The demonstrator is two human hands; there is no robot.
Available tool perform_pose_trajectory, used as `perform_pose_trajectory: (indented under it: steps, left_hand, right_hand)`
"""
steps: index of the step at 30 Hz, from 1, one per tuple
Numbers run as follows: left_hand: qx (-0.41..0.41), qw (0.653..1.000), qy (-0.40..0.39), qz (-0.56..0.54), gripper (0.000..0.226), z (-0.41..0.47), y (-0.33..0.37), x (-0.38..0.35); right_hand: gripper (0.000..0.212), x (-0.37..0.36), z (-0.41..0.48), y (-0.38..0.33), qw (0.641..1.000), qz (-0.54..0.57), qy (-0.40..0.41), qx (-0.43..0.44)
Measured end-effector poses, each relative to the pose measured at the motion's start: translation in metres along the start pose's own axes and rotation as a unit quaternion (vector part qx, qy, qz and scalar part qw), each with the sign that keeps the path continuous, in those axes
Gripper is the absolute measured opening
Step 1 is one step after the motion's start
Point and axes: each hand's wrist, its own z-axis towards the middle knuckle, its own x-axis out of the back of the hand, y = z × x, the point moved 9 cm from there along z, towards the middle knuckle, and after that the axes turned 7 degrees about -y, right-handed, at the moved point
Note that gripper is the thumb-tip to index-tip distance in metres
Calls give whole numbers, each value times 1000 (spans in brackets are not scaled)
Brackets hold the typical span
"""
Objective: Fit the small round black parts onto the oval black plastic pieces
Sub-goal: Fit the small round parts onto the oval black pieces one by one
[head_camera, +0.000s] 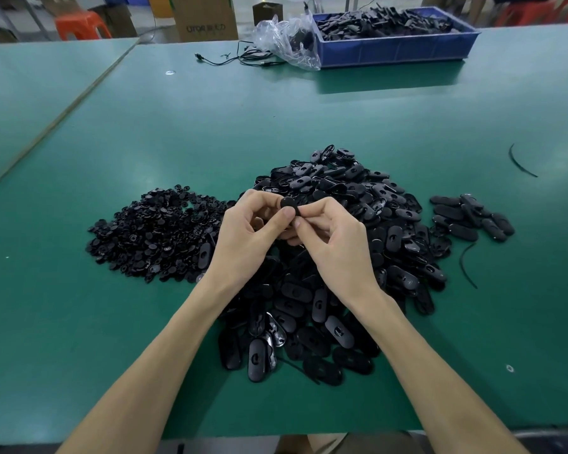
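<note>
Black plastic oval piece (288, 204) pinched between my 2 hands, mid-fit above the heap.

My left hand (246, 231) and right hand (335, 237) both have their fingers curled in, thumbs and forefingers closed on that 1 piece, held just over the big pile of oval pieces (358, 257) on the green table (210, 126). My fingertips cover the middle, so I cannot tell whether a round part is already seated. I judge this to be the pressing step. The pile of small round parts (154, 237) lies to my left, meeting the oval heap's edge, and a small group of ovals (473, 217) sits apart on my right, probably finished ones. Next calls for a firm, square squeeze so the part sits flat, then setting the piece aside and picking up 1 more of each.
</note>
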Motion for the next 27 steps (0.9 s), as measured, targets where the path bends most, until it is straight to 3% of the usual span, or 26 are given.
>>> perform_pose_trajectory:
  steps: [12, 15, 20, 27]
  left_hand:
    - [-24, 997, -56, -43, 8, -2, 3, -15]
    - [-27, 999, -38, -20, 6, -1, 2, -12]
    - [-11, 998, -57, -11, 4, -3, -3, -18]
    - [-13, 997, -66, -30, 18, 0, -3, -13]
  right_hand:
    - [10, 5, -1, -10, 995, -90, 20, 30]
    - [20, 10, -2, -12, 995, -78, 44, 40]
    - [5, 13, 0, -12, 995, -80, 53, 25]
    - [11, 11, 0, -10, 999, -34, 35, 6]
